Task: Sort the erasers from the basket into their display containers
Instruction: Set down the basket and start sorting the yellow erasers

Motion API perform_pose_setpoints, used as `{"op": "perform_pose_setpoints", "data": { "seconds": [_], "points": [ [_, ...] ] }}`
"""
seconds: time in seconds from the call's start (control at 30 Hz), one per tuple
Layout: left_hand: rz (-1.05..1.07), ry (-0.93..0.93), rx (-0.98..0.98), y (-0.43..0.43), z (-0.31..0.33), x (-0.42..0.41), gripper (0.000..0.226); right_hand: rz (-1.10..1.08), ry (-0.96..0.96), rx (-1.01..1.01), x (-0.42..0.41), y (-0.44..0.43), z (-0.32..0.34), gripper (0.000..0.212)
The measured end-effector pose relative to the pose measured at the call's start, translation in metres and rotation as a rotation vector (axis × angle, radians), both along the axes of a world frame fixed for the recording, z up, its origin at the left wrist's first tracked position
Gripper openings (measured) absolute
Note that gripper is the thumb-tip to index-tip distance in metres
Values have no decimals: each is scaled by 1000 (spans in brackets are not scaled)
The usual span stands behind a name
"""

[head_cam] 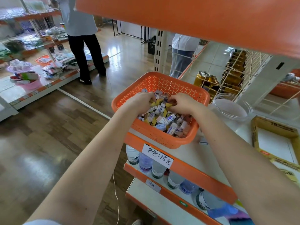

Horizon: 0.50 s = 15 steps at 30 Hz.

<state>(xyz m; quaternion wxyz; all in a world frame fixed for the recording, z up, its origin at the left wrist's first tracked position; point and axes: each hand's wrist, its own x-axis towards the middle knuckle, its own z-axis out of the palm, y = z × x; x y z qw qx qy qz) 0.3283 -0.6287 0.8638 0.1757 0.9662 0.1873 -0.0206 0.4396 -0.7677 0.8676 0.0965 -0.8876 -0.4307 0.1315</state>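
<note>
An orange perforated basket (164, 82) sits on the white shelf, overhanging its left end, and holds a heap of several small wrapped erasers (165, 120) in white, yellow and pink. Both my hands reach into the heap. My left hand (142, 100) has its fingers curled down round erasers at the far left of the pile. My right hand (181, 103) curls its fingers into the erasers near the middle. A clear round plastic container (230, 108) stands just right of the basket. A yellow cardboard display box (276, 127) lies open at the right edge.
An orange shelf (194, 15) hangs low overhead. One loose eraser (203, 142) lies on the shelf (211, 159) beside the basket. Gold cans (204, 80) stand behind a wire divider. Water bottles (146, 161) fill the shelf below. Two people (84, 46) stand in the aisle.
</note>
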Motion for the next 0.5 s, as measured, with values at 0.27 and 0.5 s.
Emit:
{"op": "perform_pose_setpoints", "data": {
  "seconds": [0.27, 0.5],
  "points": [
    [37, -207, -98, 1, 3, -4, 33, -26, 53, 37, 3, -2, 0, 43],
    [80, -399, -144, 2, 2, -5, 20, -102, -8, 138, 7, -3, -2, 42]
  ]
}}
